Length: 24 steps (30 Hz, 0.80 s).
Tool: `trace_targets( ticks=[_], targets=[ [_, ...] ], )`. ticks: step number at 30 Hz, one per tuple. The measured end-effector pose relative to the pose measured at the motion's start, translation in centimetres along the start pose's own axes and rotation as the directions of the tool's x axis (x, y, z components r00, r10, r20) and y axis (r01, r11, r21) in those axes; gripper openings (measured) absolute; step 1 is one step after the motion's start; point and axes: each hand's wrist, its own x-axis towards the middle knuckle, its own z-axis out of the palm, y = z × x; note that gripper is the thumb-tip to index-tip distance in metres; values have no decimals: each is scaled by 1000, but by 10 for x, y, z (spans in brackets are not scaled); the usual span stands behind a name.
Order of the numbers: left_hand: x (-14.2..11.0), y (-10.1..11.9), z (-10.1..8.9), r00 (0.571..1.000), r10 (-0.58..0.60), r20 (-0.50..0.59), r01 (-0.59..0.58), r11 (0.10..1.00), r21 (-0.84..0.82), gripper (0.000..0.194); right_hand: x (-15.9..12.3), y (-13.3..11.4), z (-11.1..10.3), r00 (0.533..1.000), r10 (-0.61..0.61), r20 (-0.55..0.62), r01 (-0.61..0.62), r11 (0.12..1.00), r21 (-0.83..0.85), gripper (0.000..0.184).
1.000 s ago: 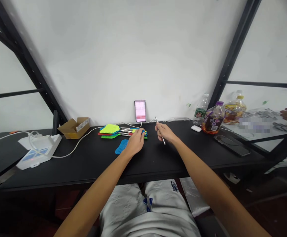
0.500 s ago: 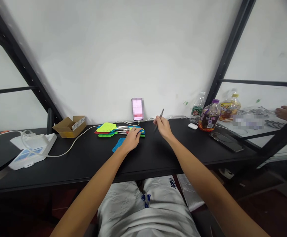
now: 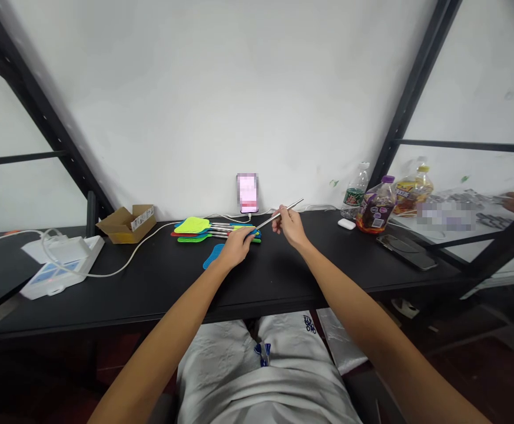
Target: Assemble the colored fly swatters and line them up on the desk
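My left hand (image 3: 235,247) is closed around the neck of a blue fly swatter head (image 3: 213,257), whose mesh paddle shows beneath my wrist. A slim silver metal rod (image 3: 274,218) slants up to the right from the fingertips of this hand. My right hand (image 3: 290,225) pinches that rod near its middle, and its far end sticks out beyond the fingers. The rod's lower end meets or nearly meets the blue neck; I cannot tell whether they are joined. Just behind my left hand lies a stack of colourful fly swatters (image 3: 194,225) with metal shafts.
A phone (image 3: 248,194) leans on the wall, its cable running along the back. An open cardboard box (image 3: 126,227) and a white power strip (image 3: 57,274) are on the left. Bottles (image 3: 375,206), a white earbud case (image 3: 347,224) and a dark phone (image 3: 407,252) are on the right.
My right hand has tilted the rod from steep to a shallow slant, bringing its lower end to my left hand. The left hand keeps its hold on the blue swatter head.
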Motion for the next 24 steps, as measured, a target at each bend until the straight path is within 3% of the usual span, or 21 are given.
trace_targets(
  ticks=[4, 8, 13, 21, 24],
  targets=[
    [-1, 2, -1, 1000, 5, 12, -4, 1000, -20, 27, -1, -1, 2, 999, 9, 34, -9, 1000, 7, 47],
    [-1, 5, -1, 999, 36, 7, -36, 999, -16, 26, -3, 4, 6, 988, 20, 152, -18, 1000, -15, 45],
    [-2, 7, 0, 998, 67, -19, -67, 998, 5, 25, -8, 15, 11, 976, 61, 207, -27, 987, -161, 49],
    [-4, 8, 0, 996, 79, -47, -75, 995, 70, 19, -12, 23, 16, 968, -26, 252, 135, 895, -426, 58],
    [-4, 8, -3, 996, 74, -55, -68, 993, 97, 18, -13, 20, 17, 945, -80, 317, 246, 813, -528, 56]
  ],
)
